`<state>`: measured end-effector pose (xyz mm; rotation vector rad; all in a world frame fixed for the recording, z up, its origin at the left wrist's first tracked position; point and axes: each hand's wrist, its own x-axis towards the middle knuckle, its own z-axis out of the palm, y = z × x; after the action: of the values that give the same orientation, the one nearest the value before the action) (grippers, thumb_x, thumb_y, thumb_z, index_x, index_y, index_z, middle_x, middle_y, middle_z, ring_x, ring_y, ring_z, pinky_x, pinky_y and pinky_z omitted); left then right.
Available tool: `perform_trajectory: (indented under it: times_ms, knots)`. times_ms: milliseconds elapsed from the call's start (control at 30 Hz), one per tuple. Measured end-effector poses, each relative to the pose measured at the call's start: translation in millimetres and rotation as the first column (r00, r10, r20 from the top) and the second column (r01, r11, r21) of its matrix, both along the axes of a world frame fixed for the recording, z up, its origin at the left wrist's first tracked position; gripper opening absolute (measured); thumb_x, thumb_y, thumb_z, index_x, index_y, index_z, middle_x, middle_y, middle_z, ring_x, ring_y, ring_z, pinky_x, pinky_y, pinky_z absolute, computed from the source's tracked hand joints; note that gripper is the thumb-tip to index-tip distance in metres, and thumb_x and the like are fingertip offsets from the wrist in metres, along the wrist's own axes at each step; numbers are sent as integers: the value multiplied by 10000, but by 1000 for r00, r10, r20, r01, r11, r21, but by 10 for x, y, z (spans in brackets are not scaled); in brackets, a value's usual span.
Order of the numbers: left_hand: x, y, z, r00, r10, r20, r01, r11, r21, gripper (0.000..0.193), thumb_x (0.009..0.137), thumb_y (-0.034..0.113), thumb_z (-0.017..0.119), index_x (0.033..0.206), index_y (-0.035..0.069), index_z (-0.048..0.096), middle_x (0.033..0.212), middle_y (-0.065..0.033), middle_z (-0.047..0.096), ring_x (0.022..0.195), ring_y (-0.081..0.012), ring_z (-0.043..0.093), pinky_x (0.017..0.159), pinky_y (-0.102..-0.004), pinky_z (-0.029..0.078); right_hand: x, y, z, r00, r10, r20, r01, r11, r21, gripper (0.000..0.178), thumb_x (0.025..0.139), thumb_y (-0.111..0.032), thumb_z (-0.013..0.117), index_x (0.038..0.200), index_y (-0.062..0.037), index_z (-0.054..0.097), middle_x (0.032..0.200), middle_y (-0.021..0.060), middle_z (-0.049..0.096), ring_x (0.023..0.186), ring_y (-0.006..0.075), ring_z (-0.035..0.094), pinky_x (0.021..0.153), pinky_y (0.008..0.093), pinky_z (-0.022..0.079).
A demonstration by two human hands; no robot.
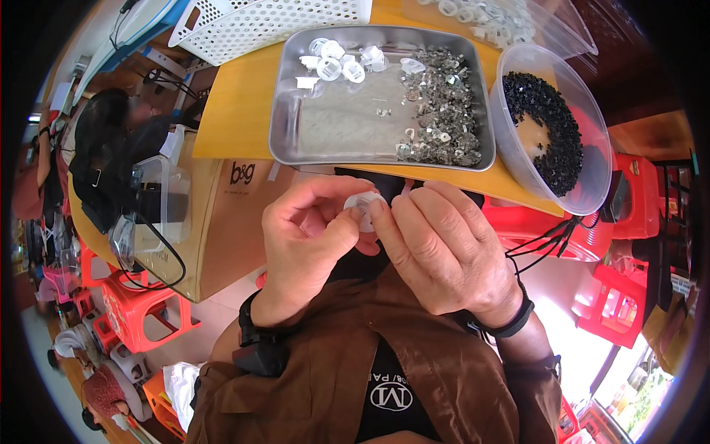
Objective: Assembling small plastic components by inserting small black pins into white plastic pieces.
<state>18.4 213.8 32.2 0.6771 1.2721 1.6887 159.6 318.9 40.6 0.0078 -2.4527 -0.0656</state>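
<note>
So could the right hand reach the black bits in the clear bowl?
Probably yes. The clear bowl of small black parts sits open-topped just up and right of the right hand, with nothing between. But both hands pinch a small white plastic cap, so it isn't free.

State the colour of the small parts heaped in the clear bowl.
Black parts in the bowl, seen clearest in the head view.

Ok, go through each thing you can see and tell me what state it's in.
Small white plastic cap: pinched between fingers of both hands.
Left hand: closed on it.
Right hand: closed on it.
Rectangular metal tray: part filled.
Round clear plastic bowl: part filled, black bits.
</note>
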Motion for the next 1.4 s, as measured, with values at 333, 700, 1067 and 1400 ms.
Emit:
perform_trajectory:
  times_ms: [333, 700, 1067, 1400]
  knots:
    - [-6, 9, -66, 980, -75, 184, 71, 997, 26, 134, 863, -5, 556, 987, -52, 579, 931, -143, 639, 738, -172, 651, 604, -286, 574, 30, 71, -92, 990, 89, -113, -103, 987, -127, 373, 646, -56, 689, 988, 69, 609, 913, 109, 556, 790, 233, 573, 691, 351, 507]
    - [31, 48, -34, 986, -52, 161, 42, 997, 69, 129, 837, -56, 571, 963, -42, 550, 990, -132, 609, 822, -175, 635, 634, -287, 584, -13, 133, -131, 976, 115, -186, -159, 957, -241, 363, 610, -41, 688, 955, 38, 608, 861, 116, 556, 742, 253, 570, 616, 354, 479]
    - [35, 80, -70, 997, -65, -39, 67, 996, 62, 252, 857, -26, 584, 1107, -43, 557, 1006, -124, 609, 848, -147, 617, 668, -266, 562, 53, 116, -230, 991, 66, -118, -94, 965, -246, 425, 601, -90, 634, 994, 67, 593, 924, 125, 529, 803, 271, 563, 675, 373, 479]
    - [-34, 6, -113, 984, -157, 85, 159, 987, -21, 376, 860, 91, 608, 1208, 8, 494, 1114, -107, 587, 912, -151, 585, 616, -258, 526, 94, 95, -206, 992, -21, -122, -31, 913, -407, 446, 639, -20, 662, 1079, 9, 596, 952, 146, 555, 834, 299, 572, 710, 381, 483]
